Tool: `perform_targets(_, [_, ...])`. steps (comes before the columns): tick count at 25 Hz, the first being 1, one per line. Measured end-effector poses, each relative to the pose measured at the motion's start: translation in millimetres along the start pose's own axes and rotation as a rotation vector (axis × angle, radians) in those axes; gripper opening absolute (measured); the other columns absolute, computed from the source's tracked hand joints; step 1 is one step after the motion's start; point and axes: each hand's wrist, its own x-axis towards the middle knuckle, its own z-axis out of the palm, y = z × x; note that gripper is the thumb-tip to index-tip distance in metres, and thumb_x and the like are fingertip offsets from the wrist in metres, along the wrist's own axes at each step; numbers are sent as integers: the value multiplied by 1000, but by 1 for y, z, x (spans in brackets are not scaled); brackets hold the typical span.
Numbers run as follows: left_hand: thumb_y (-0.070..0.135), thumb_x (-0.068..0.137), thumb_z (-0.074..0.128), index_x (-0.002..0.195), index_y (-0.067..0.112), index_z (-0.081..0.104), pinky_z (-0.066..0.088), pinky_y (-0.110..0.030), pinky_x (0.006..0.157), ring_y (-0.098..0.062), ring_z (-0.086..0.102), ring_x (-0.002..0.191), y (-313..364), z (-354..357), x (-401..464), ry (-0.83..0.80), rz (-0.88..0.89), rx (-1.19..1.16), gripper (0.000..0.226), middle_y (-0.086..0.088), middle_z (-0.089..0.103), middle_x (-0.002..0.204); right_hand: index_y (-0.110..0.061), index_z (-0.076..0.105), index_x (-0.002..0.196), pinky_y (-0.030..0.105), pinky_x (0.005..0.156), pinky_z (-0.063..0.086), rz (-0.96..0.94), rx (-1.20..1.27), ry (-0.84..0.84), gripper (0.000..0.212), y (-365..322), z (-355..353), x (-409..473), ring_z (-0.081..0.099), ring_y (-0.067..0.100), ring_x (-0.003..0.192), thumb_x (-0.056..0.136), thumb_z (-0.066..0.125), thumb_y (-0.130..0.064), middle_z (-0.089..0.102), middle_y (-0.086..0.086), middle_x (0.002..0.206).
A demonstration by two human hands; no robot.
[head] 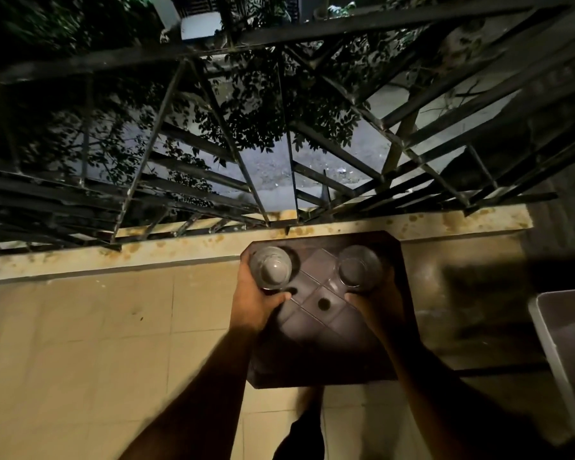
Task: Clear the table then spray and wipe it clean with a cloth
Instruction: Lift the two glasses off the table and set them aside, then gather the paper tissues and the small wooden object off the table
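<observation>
Over the tabletop's (326, 340) far edge, head view: the left hand (256, 298) grips one glass (270, 267) by the far-left corner; the right hand (374, 302) grips a second glass (358, 267) by the far-right corner. Risk: either glass could slip during carrying, since each grip is one-handed in dim light.

Two bare forearms reach in from the near edge, no sleeves, no watch, no bands. The left hand (258, 302) and right hand (377, 305) carry no rings or gloves that show. Down at the near edge sits dark clothing (299, 439), too dim to identify.
</observation>
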Motion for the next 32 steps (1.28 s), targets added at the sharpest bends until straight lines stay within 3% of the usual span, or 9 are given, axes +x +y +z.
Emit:
perform_targets(2, [25,47,94,128,58,25,34,-26,108,-2,45,124,12,-5,-12,-3,50,7,112,18,46,135,-27,36,145,34,101,48,-174,1,23,93,0,-15,-9,57,16,121,66,83,-12,55,-2,137])
perform_targets(4, [35,57,90,145,31,22,27,-30,114,-11,34,136,33,-10,-30,68,107,155,111,5,34,149,-35,38,141,20,101,42,-269,18,1,93,0,-38,-20,53,4,122,64,79,-5,50,-14,137])
perform_targets(7, [42,83,67,145,10,33,22,-37,118,-24,26,142,75,-2,-63,148,302,408,78,-10,31,152,-17,29,151,37,104,40,-157,-8,-4,90,0,-90,-49,50,29,129,75,76,-16,46,9,148])
perform_targets(12, [32,90,59,136,12,49,22,-25,112,-21,35,136,193,67,-152,-34,583,380,51,-8,42,146,-10,39,147,35,110,35,-208,41,148,71,8,-227,-116,48,28,133,85,71,-21,50,12,145])
perform_targets(16, [36,88,53,129,13,55,35,-34,110,-21,45,129,271,146,-243,-252,837,325,47,-6,52,136,-8,56,132,33,104,41,-235,-13,375,53,57,-342,-176,59,25,118,83,72,-20,65,11,124])
perform_targets(19, [33,88,56,122,11,58,34,-26,106,-20,51,119,298,204,-315,-396,1033,312,42,-7,58,126,-9,66,117,42,97,52,-172,77,567,43,120,-409,-227,66,25,102,78,74,-26,70,8,111])
perform_targets(22, [32,88,59,121,14,60,37,-25,103,-19,54,117,301,257,-383,-533,1139,338,38,-4,59,125,-25,68,98,34,90,52,-6,194,695,21,193,-452,-290,65,15,93,79,77,-23,66,-6,97])
perform_targets(27, [29,86,63,117,16,62,33,-14,97,-16,57,111,291,319,-462,-776,1270,393,34,-1,62,118,-17,68,111,27,81,50,301,237,771,28,292,-472,-373,68,16,95,86,70,-28,71,-3,102])
perform_targets(32, [32,86,64,122,18,59,47,-36,97,-17,59,109,271,363,-497,-977,1227,519,39,-1,63,119,-20,65,118,35,91,55,493,317,736,36,337,-443,-415,68,18,100,85,69,-35,71,-1,109])
